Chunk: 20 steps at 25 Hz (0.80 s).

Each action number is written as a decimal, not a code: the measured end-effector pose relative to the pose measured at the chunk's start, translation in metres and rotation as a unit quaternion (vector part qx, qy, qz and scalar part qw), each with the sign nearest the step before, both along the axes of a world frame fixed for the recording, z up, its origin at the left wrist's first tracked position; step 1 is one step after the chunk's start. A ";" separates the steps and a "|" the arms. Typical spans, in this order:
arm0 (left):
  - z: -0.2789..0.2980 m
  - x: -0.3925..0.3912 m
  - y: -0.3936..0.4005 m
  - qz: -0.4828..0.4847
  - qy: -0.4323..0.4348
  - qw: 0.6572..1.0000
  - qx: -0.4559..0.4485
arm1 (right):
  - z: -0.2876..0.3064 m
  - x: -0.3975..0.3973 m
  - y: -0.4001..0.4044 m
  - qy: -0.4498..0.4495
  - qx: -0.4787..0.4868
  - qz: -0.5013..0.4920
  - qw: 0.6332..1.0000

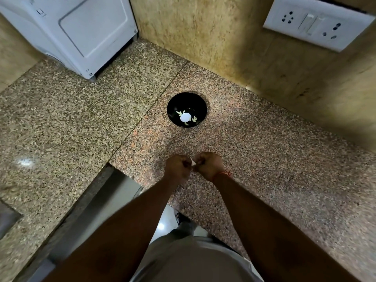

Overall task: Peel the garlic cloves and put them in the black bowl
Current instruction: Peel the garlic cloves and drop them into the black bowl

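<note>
You hold both fists together over the speckled granite bench, left hand and right hand pinching one small white garlic clove to strip it, with the round black bowl of peeled cloves at twelve o'clock for dropping.

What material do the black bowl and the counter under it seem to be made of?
Black bowl: probably glazed ceramic or glossy plastic; its smooth inside reflects a bright light spot. The look does not decide which.
Counter: apparently polished granite; speckled brown-pink grain, a straight seam, and a faint shine.
</note>
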<state>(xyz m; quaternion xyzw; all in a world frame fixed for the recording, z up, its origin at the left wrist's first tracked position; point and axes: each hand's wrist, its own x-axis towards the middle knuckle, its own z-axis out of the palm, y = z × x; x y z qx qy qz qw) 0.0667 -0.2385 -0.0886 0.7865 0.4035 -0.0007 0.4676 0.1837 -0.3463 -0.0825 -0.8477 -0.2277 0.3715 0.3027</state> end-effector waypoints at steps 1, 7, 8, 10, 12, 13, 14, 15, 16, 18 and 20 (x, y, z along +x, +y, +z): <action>0.000 -0.001 -0.001 -0.019 0.002 1.000 0.025 | 0.000 -0.001 0.000 -0.001 -0.001 0.001 1.000; 0.002 -0.009 -0.009 -0.002 -0.080 0.997 -0.005 | 0.000 -0.001 -0.017 0.171 0.098 -0.120 0.973; 0.001 -0.010 -0.012 0.006 -0.093 0.995 -0.022 | 0.005 -0.002 -0.019 0.209 0.118 -0.136 0.961; 0.005 -0.007 -0.019 0.042 -0.120 0.989 -0.077 | 0.013 -0.004 -0.024 0.272 0.155 -0.166 0.935; 0.011 -0.003 -0.026 0.070 -0.150 0.977 -0.133 | 0.018 -0.003 -0.030 0.312 0.188 -0.198 0.910; 0.014 -0.001 -0.028 0.066 -0.152 0.978 -0.126 | 0.019 -0.002 -0.034 0.320 0.195 -0.210 0.903; 0.014 0.001 -0.030 0.059 -0.150 0.980 -0.114 | 0.020 0.000 -0.038 0.327 0.198 -0.220 0.897; 0.016 0.002 -0.031 0.049 -0.145 0.983 -0.103 | 0.020 0.002 -0.042 0.332 0.200 -0.226 0.894; 0.016 0.003 -0.032 0.042 -0.144 0.984 -0.095 | 0.020 0.004 -0.044 0.332 0.201 -0.231 0.892; 0.015 0.004 -0.034 0.033 -0.140 0.987 -0.074 | 0.020 0.006 -0.047 0.327 0.203 -0.235 0.893; 0.014 0.004 -0.039 0.037 -0.136 0.987 -0.080 | 0.020 0.006 -0.050 0.316 0.202 -0.238 0.896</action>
